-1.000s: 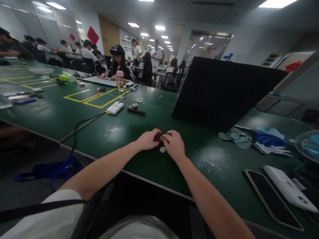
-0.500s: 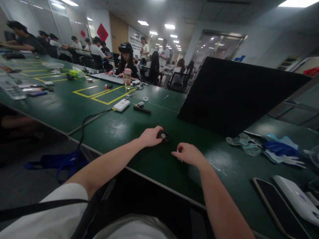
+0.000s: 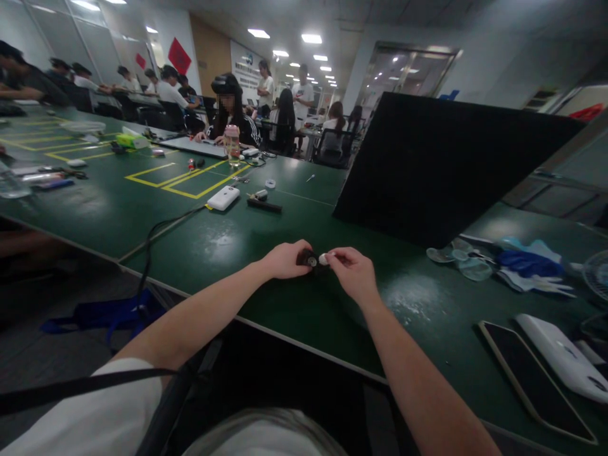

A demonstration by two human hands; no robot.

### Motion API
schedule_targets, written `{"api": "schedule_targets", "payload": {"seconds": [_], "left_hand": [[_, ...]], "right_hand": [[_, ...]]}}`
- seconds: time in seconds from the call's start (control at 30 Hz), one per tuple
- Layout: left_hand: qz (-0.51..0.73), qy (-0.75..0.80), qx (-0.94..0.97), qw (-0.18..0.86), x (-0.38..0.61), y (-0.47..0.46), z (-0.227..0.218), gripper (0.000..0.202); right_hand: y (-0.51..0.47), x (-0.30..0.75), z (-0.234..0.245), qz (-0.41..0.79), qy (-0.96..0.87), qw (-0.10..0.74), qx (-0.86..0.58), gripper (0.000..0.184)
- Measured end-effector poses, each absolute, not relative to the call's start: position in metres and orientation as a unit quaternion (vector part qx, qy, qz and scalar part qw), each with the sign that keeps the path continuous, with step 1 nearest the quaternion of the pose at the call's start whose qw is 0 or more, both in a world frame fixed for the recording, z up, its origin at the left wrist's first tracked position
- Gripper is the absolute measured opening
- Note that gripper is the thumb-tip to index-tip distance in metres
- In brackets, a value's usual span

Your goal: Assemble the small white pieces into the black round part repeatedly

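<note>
My left hand [image 3: 285, 259] rests on the green table [image 3: 304, 304] with its fingers closed round a small black device [image 3: 308, 258] that has a silvery round part on its face. Right beside it, my right hand [image 3: 350, 273] pinches a small white piece [image 3: 323, 258] between thumb and fingertips and holds it against the device's right side. Both forearms reach in from the bottom of the view.
A black board [image 3: 437, 164] stands tilted behind my hands. At right lie clear plastic pieces [image 3: 456, 259], blue gloves [image 3: 527, 266], a phone [image 3: 532, 373] and a white power bank [image 3: 565, 361]. Further left are another power bank [image 3: 223, 198], a cable [image 3: 161, 234] and seated people.
My right hand was apart from the device on the table half a second ago; it has come back left with a white piece pinched and now meets the device. The left hand kept its hold.
</note>
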State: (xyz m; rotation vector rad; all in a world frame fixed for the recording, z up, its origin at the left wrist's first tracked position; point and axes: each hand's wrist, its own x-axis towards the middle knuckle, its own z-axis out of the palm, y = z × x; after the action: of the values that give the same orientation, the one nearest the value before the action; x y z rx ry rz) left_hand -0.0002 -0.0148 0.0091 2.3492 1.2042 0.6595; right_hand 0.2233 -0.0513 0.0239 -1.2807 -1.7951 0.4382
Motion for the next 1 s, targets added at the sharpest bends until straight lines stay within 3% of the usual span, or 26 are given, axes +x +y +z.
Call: {"api": "schedule_targets", "payload": {"seconds": [0.23, 0.63, 1.0], "left_hand": [[0.248, 0.438, 0.825, 0.256, -0.001, -0.010, 0.007, 0.047], [0.244, 0.437, 0.827, 0.257, 0.002, -0.016, 0.011, 0.047], [0.252, 0.423, 0.830, 0.264, 0.004, -0.018, 0.011, 0.046]], "right_hand": [[-0.050, 0.225, 0.020, 0.190, -0.754, 0.359, -0.516, 0.022], [-0.063, 0.225, 0.039, 0.082, -0.773, 0.303, -0.551, 0.028], [-0.058, 0.223, 0.031, 0.092, -0.767, 0.324, -0.547, 0.023]]}}
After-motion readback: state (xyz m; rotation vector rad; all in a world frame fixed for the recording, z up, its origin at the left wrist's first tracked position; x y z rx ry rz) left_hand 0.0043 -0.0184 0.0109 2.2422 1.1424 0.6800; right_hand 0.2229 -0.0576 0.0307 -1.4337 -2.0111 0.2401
